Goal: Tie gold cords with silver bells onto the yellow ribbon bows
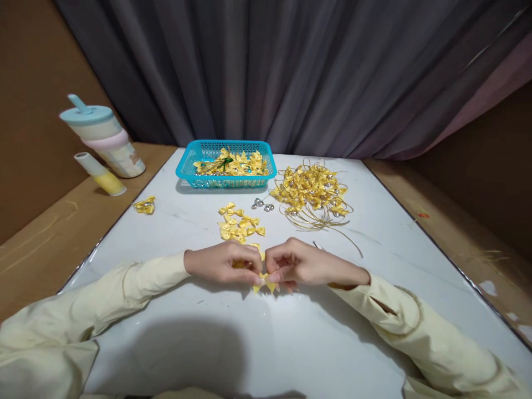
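My left hand (226,263) and my right hand (301,263) meet at the middle of the white table (174,332), fingers pinched together on one small yellow ribbon bow (264,284). Both wear pale yellow sleeves. Just beyond my hands lies a loose group of yellow bows (240,224). A pile of bows tied with gold cord and small silver bells (312,193) sits further back on the right.
A turquoise plastic basket (185,166) with more yellow bows stands at the table's far edge. A few loose silver bells (262,205) lie near it. One bow (144,205) rests at the left edge. A pastel tumbler (103,138) and a yellow-white tube (100,173) stand on the left ledge.
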`<state>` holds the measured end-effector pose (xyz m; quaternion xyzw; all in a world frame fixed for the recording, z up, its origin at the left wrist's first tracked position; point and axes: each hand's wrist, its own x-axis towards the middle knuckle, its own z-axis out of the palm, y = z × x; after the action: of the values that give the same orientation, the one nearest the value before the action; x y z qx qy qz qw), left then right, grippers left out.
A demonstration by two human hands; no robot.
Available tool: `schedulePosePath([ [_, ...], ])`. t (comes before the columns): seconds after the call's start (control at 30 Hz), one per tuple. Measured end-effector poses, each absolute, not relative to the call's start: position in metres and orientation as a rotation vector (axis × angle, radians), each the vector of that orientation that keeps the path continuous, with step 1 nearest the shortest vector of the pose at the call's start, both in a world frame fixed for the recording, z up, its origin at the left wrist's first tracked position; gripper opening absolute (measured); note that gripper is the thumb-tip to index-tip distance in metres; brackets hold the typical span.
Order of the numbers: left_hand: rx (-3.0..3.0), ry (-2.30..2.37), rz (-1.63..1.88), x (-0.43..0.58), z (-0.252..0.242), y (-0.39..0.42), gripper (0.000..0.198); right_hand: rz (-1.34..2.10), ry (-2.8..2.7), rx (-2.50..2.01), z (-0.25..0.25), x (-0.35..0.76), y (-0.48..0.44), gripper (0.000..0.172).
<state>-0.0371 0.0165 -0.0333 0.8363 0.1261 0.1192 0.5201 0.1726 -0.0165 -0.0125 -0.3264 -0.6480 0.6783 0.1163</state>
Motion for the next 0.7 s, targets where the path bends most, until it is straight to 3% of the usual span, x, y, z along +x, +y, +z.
schedulePosePath([
  [0.27, 1.743, 0.332, 0.231, -0.0403, -0.0312, 0.0189, 0.019, 2.026, -1.726, -0.922, -0.0072, 0.1713, -0.0174, 0.020],
  [0.7, 1.840, 0.458, 0.335, -0.0372, -0.0317, 0.0171, 0.030, 1.987, -1.667, -0.983, -0.0047, 0.1741, -0.0140, 0.024],
])
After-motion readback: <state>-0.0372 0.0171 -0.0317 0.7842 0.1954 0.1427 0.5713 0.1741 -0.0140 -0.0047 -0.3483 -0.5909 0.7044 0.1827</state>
